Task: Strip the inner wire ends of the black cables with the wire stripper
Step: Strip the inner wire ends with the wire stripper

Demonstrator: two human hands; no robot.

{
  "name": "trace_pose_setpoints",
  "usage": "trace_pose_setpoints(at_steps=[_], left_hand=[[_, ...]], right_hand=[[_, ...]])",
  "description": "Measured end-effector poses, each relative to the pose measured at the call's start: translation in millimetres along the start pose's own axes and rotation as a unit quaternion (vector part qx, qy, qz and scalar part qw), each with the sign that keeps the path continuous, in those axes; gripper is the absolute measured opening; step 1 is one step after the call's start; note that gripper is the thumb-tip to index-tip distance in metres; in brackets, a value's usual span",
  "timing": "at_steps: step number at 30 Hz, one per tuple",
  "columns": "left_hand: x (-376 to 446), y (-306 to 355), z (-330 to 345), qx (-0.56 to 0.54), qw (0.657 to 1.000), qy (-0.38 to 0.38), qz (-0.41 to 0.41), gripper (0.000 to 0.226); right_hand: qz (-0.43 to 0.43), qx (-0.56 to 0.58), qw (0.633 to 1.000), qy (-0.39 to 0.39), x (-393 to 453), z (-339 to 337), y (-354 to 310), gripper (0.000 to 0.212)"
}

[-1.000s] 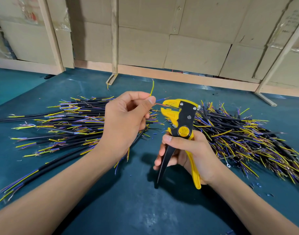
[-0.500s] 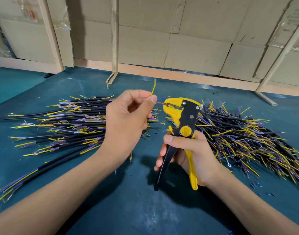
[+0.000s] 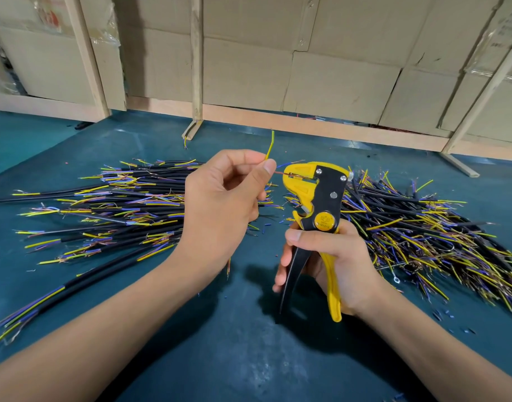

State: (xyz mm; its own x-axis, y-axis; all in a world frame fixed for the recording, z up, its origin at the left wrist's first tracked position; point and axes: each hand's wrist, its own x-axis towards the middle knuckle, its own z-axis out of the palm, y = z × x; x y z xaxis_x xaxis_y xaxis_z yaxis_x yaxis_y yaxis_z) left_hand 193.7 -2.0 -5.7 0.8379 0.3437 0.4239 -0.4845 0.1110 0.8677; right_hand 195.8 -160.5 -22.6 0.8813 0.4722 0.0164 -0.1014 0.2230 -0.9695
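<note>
1. Thin copper-coloured inner wire (image 3: 280, 172) fed sideways into the mouth of the wire stripper (image 3: 317, 195), long axis roughly level, tip pointing right, above the teal table (image 3: 234, 343).
2. Pinched between thumb and fingers of the left hand (image 3: 220, 210); a yellow wire (image 3: 269, 146) sticking upward from the same pinch.
3. Stripper held upright in the right hand (image 3: 327, 262), fingers wrapped around the handles, head uppermost, handles still spread apart.
4. Likely mid-step: wire seated, squeeze not yet complete.
5. Black cables in a left pile (image 3: 132, 204) and a right pile (image 3: 423, 233); which pile is finished, hard to tell.
6. Small insulation bits (image 3: 443, 316) scattered at right, suggesting many ends done already.
</note>
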Motion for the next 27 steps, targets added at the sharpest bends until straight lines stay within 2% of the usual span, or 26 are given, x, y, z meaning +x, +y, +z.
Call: trace_pose_setpoints(at_steps=[5, 11, 13, 17, 23, 27], left_hand=[[-0.2, 1.3, -0.7, 0.035, 0.999, -0.017, 0.026, 0.005], [6.2, 2.3, -9.7, 0.111, 0.991, 0.0, 0.076, 0.014], [8.7, 1.8, -14.7, 0.173, 0.979, -0.007, 0.112, 0.019], [7.8, -3.7, -23.3, 0.302, 0.926, -0.04, 0.223, 0.013], [10.5, -7.0, -25.9, 0.297, 0.921, -0.058, 0.247, 0.024], [9.9, -3.3, -27.2, 0.289, 0.917, -0.094, 0.259, 0.043]], right_hand=[[0.004, 0.016, 0.998, 0.053, -0.3, 1.8, 2.3, 0.017], [0.042, 0.125, 0.991, -0.038, 3.2, -3.4, -1.5, 0.013], [0.051, 0.132, 0.989, -0.052, 2.3, -5.8, -5.0, 0.014], [0.062, 0.1, 0.991, -0.065, 0.4, -6.5, -8.3, 0.016], [0.079, 0.061, 0.992, -0.075, -1.4, -0.8, -6.7, 0.015], [0.08, 0.061, 0.992, -0.071, -1.3, 0.2, -6.6, 0.016]])
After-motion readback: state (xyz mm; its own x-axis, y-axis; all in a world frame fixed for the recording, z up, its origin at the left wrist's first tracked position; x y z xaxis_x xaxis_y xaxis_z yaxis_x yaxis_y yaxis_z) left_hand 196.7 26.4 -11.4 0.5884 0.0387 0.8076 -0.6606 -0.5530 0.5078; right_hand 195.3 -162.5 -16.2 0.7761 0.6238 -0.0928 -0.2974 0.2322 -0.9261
